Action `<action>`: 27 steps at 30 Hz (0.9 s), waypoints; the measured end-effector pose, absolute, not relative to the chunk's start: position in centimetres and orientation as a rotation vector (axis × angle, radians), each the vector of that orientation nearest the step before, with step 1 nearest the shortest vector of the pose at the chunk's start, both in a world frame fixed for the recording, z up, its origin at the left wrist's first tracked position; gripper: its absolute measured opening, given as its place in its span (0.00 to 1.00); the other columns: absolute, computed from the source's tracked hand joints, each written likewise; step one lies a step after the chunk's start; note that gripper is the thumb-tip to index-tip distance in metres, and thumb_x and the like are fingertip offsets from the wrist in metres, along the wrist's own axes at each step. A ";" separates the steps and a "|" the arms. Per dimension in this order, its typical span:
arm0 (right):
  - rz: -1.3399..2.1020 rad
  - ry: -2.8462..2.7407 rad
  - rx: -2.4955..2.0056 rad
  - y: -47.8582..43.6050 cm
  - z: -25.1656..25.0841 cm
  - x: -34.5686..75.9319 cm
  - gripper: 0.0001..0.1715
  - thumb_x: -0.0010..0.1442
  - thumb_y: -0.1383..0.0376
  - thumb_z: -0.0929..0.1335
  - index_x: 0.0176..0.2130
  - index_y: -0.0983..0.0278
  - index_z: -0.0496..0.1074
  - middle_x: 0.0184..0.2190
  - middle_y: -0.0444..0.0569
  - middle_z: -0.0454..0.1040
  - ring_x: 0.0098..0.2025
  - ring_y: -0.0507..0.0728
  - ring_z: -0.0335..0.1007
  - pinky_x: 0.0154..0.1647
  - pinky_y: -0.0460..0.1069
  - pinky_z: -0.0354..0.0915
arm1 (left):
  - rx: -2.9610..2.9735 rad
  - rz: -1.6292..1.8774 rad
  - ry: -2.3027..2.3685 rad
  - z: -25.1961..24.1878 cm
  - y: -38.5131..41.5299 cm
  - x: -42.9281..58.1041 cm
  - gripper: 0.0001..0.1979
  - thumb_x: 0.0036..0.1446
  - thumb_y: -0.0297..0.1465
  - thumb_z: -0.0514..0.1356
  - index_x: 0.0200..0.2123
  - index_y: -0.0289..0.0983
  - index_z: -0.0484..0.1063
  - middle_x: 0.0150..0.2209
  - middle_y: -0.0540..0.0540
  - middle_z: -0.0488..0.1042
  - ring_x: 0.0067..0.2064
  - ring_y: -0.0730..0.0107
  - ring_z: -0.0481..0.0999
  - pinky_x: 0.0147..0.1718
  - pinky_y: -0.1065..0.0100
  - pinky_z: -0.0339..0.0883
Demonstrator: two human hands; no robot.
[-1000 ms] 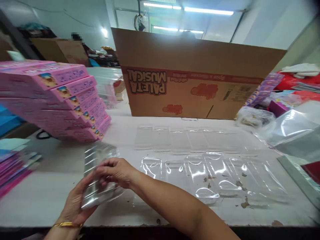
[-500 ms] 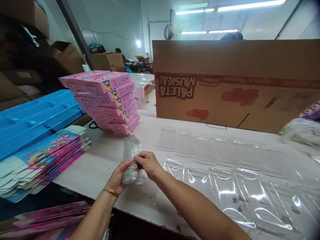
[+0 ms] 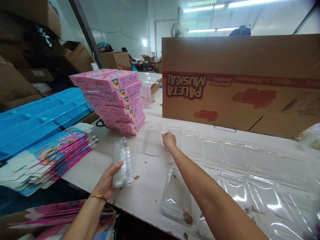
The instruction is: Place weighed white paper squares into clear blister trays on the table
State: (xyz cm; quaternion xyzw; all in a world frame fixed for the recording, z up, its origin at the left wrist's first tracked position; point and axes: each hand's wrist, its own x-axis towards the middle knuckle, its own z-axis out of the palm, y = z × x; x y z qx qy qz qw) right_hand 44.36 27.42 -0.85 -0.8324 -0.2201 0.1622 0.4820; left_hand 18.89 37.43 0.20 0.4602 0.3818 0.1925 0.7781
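My left hand (image 3: 108, 178) is wrapped around a stack of clear plastic trays (image 3: 122, 161), tilted just above the table's near left side. Further forward, my right hand (image 3: 170, 140) pinches the right edge of a single clear plastic tray (image 3: 152, 142). That tray is at the left end of a row of similar clear trays (image 3: 192, 146) laid on the white table. Its lower edge is faint, so I cannot tell whether it lies flat. Larger clear plastic pieces (image 3: 176, 195) form a nearer row, partly hidden by my right forearm.
Pink printed boxes (image 3: 120, 103) are stacked at the back left. Flattened blue-and-pink cartons (image 3: 57, 146) lie beside blue plastic trays (image 3: 45, 115). A large brown cardboard box (image 3: 237, 86) walls off the table's far side. Black scissor handles (image 3: 101, 123) show beside the pink boxes.
My hands have parted. The right one has moved forward and right with a single tray, while the left one has shifted slightly left with the stack. The view has turned a little left.
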 end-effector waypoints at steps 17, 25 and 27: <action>0.643 -1.131 -1.783 26.8 0.6 32.5 0.17 0.60 0.56 0.60 0.39 0.62 0.71 0.34 0.47 0.72 0.34 0.53 0.68 0.35 0.48 0.62 | 0.880 0.310 0.687 1.3 34.5 17.7 0.15 0.46 0.31 0.61 0.40 0.36 0.69 0.30 0.45 0.77 0.29 0.62 0.77 0.28 0.63 0.71; 1.205 -0.413 -0.757 25.6 -0.2 27.0 0.22 0.39 0.56 0.74 0.30 0.67 0.69 0.20 0.40 0.68 0.18 0.46 0.62 0.21 0.43 0.60 | 0.765 0.308 0.627 1.2 33.4 17.9 0.06 0.47 0.31 0.61 0.26 0.33 0.70 0.18 0.49 0.72 0.17 0.76 0.70 0.18 0.75 0.66; 1.211 -0.381 -0.731 25.5 -0.4 27.1 0.22 0.40 0.56 0.74 0.31 0.67 0.69 0.19 0.41 0.68 0.17 0.46 0.63 0.20 0.42 0.60 | 0.753 0.289 0.612 1.2 33.3 17.8 0.07 0.49 0.32 0.60 0.26 0.32 0.70 0.17 0.48 0.72 0.18 0.76 0.70 0.19 0.75 0.65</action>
